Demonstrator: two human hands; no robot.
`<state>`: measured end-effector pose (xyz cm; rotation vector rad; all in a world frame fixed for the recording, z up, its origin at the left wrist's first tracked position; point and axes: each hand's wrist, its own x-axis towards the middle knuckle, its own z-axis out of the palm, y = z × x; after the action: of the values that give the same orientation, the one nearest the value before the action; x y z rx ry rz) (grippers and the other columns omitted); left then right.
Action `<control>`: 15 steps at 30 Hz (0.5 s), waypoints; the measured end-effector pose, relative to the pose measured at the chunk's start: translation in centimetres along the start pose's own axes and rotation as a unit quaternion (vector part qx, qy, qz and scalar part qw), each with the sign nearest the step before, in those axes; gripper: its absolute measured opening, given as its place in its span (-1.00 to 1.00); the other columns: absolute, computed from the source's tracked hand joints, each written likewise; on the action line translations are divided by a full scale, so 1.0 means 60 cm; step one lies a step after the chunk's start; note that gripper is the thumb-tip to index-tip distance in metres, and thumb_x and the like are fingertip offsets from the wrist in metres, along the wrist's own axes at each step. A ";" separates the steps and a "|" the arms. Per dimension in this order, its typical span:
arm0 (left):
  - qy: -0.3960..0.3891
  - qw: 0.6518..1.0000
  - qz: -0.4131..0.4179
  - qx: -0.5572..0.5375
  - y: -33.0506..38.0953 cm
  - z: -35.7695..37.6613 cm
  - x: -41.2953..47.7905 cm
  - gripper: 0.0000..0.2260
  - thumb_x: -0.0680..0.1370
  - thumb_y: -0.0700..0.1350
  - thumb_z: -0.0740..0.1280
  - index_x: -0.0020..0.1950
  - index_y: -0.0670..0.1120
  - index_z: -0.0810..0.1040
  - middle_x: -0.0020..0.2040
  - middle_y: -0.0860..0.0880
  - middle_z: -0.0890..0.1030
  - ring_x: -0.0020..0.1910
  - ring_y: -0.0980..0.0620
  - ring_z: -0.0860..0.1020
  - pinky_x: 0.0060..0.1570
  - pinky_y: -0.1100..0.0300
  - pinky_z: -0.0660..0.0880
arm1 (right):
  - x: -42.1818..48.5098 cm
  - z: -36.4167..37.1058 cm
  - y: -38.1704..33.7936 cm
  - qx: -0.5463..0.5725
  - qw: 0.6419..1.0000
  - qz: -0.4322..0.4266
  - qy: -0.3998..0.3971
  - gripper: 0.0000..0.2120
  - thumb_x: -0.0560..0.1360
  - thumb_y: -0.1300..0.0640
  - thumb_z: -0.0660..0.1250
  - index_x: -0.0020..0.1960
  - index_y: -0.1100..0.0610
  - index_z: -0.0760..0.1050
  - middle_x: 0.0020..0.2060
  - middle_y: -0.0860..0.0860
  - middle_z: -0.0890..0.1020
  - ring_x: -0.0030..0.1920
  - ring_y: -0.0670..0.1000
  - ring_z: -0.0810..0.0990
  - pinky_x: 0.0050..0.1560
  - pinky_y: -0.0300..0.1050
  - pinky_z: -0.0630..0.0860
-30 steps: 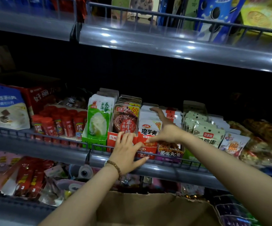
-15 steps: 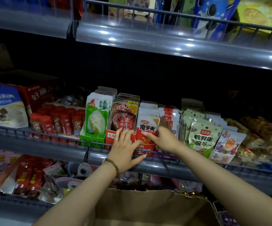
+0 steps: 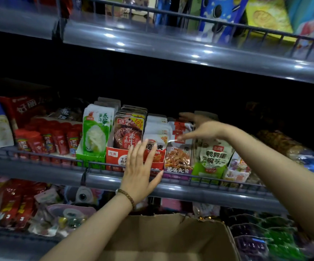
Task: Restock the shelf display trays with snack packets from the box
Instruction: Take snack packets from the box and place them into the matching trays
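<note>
both hands open at the middle shelf, nothing held

we see the left hand (image 3: 139,172) spread wide with straight fingers, its palm laid against the front of the red-and-white snack packets (image 3: 155,147) and the grey wire shelf rail (image 3: 39,159); it grips nothing; a brown beaded bracelet (image 3: 127,195) sits on its wrist; the right hand (image 3: 203,129) is blurred, fingers stretched out leftward over the tops of the white packets with red tabs (image 3: 180,129); we make out nothing in it, and whether it touches them we cannot tell.

the packets stand upright in rows on the middle shelf; just left of the left hand are the brown-and-red packets with a yellow corner (image 3: 129,132) in a red cardboard tray (image 3: 114,157), then the green-and-white packets (image 3: 98,132) in a green cardboard tray (image 3: 90,157); to the right stand clear packets of orange-brown snack with a purple band (image 3: 177,159), and under the right forearm the pale green packets (image 3: 214,155); small red tubes (image 3: 49,140) fill the far left.

the open brown cardboard box (image 3: 171,238) sits below the shelf, between the two forearms.
</note>
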<state>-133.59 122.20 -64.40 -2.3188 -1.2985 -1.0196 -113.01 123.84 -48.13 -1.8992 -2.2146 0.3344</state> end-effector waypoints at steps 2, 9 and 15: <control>-0.017 1.000 0.012 0.003 0.011 0.004 0.002 -0.36 0.49 0.20 0.11 0.48 -0.14 0.20 0.47 -0.20 0.14 0.46 -0.15 0.09 0.45 -0.05 -0.08 | 0.016 -0.008 0.009 -0.010 1.000 0.008 -0.026 -0.12 0.39 -0.10 0.44 0.53 0.07 0.03 0.50 0.02 0.18 0.47 0.04 0.21 0.42 -0.14 0.16; -0.162 0.978 0.118 0.055 0.031 0.043 0.021 -0.39 0.49 0.28 0.05 0.46 0.00 0.29 0.36 -0.04 0.45 0.44 -0.13 0.24 0.43 -0.13 0.17 | 0.070 0.029 0.033 -0.065 0.994 0.052 -0.077 -0.03 0.29 -0.09 0.53 0.51 0.10 0.06 0.46 0.05 0.26 0.44 0.10 0.26 0.44 -0.02 0.23; -0.177 0.975 0.114 0.073 0.032 0.056 0.024 -0.36 0.49 0.33 0.05 0.48 0.03 0.21 0.35 -0.04 0.45 0.47 -0.23 0.17 0.43 -0.18 -0.06 | 0.093 0.051 0.028 -0.134 0.988 0.057 -0.052 0.03 0.23 -0.01 0.58 0.51 0.11 0.06 0.47 0.09 0.25 0.46 0.14 0.22 0.42 0.06 0.27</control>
<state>-130.05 123.91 -65.61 -2.5352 -1.1412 -0.4368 -113.20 129.47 -51.51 -2.1990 -2.3237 0.1619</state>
